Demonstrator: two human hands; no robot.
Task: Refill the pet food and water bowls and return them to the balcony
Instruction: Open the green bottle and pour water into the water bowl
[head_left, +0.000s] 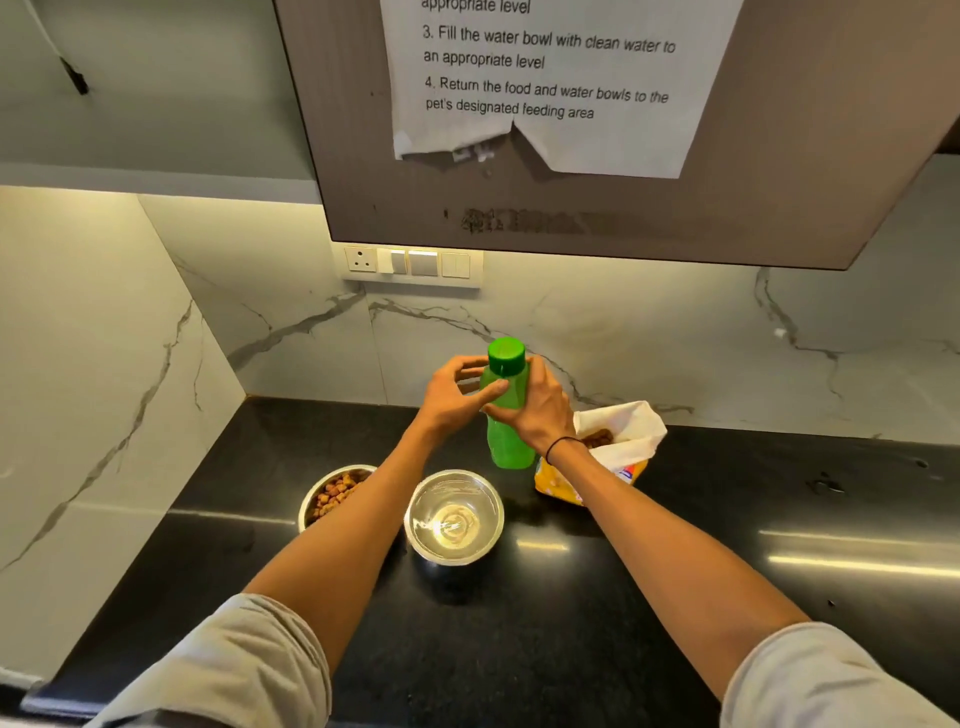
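Hands clasp an upright green bottle (511, 441): left hand (457, 395) at its neck, right hand (540, 410) round its shoulder. Nearer, water bowl (454, 517) and kibble bowl (332, 493) stand on the counter (727, 493). The paper note (550, 78) above reads "Fill the water bowl with clean water".

Both forearms stretch forward. The right hand (535, 410) grips the green bottle (511, 447); the left hand (454, 397) curls at its neck, thumb just above the right thumb.

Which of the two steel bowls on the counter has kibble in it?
The left bowl, farther from the green bottle: brown kibble lies in it. The right bowl shows only its shiny inside, no kibble.
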